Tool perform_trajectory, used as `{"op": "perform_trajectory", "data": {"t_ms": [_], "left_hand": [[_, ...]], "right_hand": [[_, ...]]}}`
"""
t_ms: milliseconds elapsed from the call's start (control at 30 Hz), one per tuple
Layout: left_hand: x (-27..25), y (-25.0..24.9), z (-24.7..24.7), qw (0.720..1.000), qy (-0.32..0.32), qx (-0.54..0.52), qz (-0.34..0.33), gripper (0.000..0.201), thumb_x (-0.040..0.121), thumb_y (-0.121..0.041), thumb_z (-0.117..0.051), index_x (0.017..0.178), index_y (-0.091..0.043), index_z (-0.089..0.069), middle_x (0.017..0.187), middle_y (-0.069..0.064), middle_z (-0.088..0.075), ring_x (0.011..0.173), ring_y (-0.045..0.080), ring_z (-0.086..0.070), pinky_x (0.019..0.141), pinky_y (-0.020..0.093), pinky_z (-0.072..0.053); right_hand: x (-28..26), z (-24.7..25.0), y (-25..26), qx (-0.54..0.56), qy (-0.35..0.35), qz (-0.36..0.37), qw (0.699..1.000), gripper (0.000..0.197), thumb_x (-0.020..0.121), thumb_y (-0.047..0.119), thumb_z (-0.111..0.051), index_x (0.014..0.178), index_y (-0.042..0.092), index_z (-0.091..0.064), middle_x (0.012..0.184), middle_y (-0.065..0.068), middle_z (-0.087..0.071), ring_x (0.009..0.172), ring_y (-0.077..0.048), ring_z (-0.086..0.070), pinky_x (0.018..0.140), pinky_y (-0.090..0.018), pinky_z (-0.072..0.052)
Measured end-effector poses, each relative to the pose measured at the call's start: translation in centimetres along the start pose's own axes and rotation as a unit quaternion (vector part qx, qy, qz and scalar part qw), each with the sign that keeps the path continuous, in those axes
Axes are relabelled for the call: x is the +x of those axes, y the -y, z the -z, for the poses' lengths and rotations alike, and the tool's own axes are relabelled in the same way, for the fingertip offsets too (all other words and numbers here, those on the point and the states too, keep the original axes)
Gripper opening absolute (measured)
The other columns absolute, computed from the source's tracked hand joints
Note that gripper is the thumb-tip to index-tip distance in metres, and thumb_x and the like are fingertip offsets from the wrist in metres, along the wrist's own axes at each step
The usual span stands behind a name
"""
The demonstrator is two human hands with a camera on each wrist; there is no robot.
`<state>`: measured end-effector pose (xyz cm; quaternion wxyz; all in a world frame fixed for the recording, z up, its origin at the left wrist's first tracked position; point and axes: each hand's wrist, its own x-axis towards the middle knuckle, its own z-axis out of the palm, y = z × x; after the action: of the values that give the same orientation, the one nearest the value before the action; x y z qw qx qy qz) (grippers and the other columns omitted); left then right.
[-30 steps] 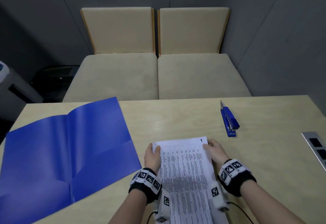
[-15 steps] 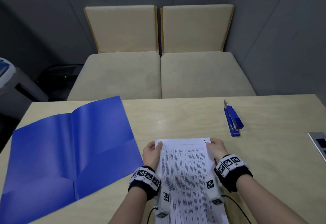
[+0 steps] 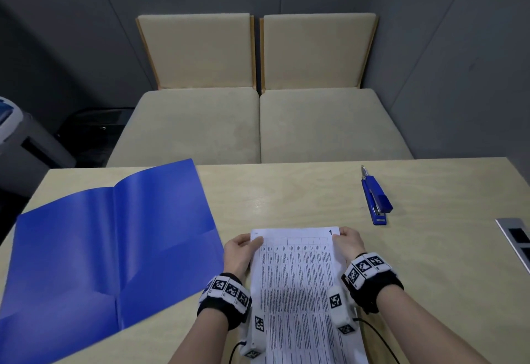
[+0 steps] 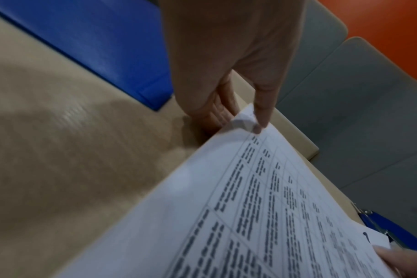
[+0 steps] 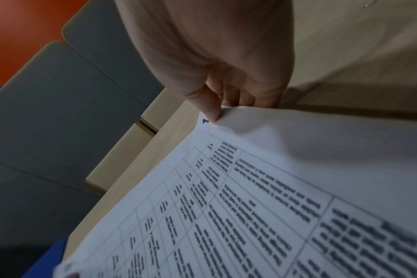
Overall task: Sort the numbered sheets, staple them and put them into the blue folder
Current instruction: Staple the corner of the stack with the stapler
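A stack of white printed sheets [image 3: 298,283], page 1 on top, is lifted at its far corners. An open glossy blue folder [image 3: 109,254] lies flat to its left; a blue stapler [image 3: 376,199] lies beyond, to the right.

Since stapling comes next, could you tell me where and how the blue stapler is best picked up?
Grip the stapler across its long sides near the middle, coming from above with the right hand, which is nearer. It lies flat on the table, long axis running away from the person, with bare table around it.

Black wristbands [image 3: 223,300] w/ white blocks of b/w square codes, both wrists. White camera pods [image 3: 339,310] under forearms, black cables trailing. Bare forearms, no sleeves.
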<state>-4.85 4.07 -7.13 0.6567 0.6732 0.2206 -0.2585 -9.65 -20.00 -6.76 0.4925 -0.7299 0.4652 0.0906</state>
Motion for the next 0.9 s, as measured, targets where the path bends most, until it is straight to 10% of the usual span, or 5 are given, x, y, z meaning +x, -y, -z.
{"op": "perform_trajectory", "data": {"t_ms": [167, 300, 433, 533, 900], "left_hand": [[0.5, -0.4, 0.1, 1.0, -0.008, 0.015, 0.017, 0.014, 0.081, 0.002, -0.066, 0.095, 0.001, -0.066, 0.09, 0.023, -0.072, 0.087, 0.038, -0.07, 0.084, 0.052, -0.056], [0.6, -0.3, 0.1, 1.0, -0.005, 0.008, 0.019, 0.013, 0.082, 0.002, -0.066, 0.095, -0.001, -0.065, 0.091, 0.023, -0.072, 0.087, 0.037, -0.07, 0.083, 0.05, -0.056], [1.0, 0.2, 0.1, 1.0, -0.001, -0.001, 0.013, 0.017, 0.083, 0.002, -0.065, 0.099, 0.002, -0.065, 0.091, 0.022, -0.072, 0.085, 0.037, -0.07, 0.081, 0.048, -0.057], [1.5, 0.7, 0.2, 1.0, -0.01, 0.005, 0.008, 0.017, 0.083, 0.002, -0.066, 0.1, 0.001, -0.065, 0.091, 0.022, -0.072, 0.085, 0.037, -0.07, 0.082, 0.051, -0.056], [1.7, 0.8, 0.1, 1.0, -0.005, -0.003, -0.011, 0.013, 0.083, 0.003, -0.065, 0.096, 0.001, -0.065, 0.088, 0.022, -0.072, 0.083, 0.036, -0.07, 0.077, 0.044, -0.058]], "right_hand": [[-0.4, 0.1, 0.8, -0.089, -0.006, 0.014, 0.996, 0.026, 0.09, -0.001, -0.034, 0.069, 0.012, -0.045, 0.072, -0.005, -0.048, 0.062, -0.02, -0.041, 0.06, -0.029, -0.033], [-0.4, 1.4, 3.2, -0.241, 0.02, 0.011, 0.97, 0.034, 0.093, 0.01, -0.04, 0.125, 0.002, -0.048, 0.126, -0.017, -0.053, 0.107, -0.032, -0.056, 0.085, -0.032, -0.045], [2.6, 5.4, 6.5, -0.294, -0.22, 0.103, 0.925, 0.029, 0.088, 0.016, -0.051, 0.116, 0.009, -0.048, 0.123, -0.016, -0.045, 0.112, -0.033, -0.045, 0.091, -0.044, -0.04], [5.6, 8.1, 7.2, -0.302, -0.231, 0.047, 0.924, 0.037, 0.087, 0.019, -0.056, 0.12, 0.007, -0.044, 0.126, -0.017, -0.041, 0.119, -0.034, -0.04, 0.096, -0.046, -0.035], [9.4, 6.5, 5.8, 0.082, -0.141, 0.061, 0.985, 0.017, 0.085, 0.011, -0.058, 0.093, -0.003, -0.053, 0.089, -0.018, -0.055, 0.08, -0.03, -0.056, 0.073, -0.041, -0.047]]}}
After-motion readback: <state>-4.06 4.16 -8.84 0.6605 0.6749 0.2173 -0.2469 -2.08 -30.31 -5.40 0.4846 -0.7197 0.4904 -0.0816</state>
